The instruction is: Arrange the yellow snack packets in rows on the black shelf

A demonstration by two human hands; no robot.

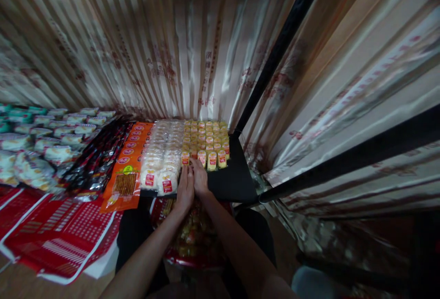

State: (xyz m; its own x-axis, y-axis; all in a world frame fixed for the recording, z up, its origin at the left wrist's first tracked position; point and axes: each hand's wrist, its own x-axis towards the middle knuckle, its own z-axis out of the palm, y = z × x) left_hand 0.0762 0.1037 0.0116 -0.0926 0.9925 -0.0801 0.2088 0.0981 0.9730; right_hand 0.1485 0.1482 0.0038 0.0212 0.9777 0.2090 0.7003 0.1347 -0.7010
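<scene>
My left hand and my right hand lie side by side at the front edge of a dark shelf. Their fingertips reach the nearest small yellow snack packets, which stand in several tight rows. The fingers of both hands are pressed together and pointed forward; whether they pinch a packet is hidden. Left of the yellow rows lie clear white-filled packets with red labels. Below my forearms sits a red container of yellow packets.
Orange flat packs and dark red-black wrappers lie left of the white packets, with pale bagged snacks further left. Red printed sheets cover the lower left. Black shelf posts and folded plastic sheeting close the right.
</scene>
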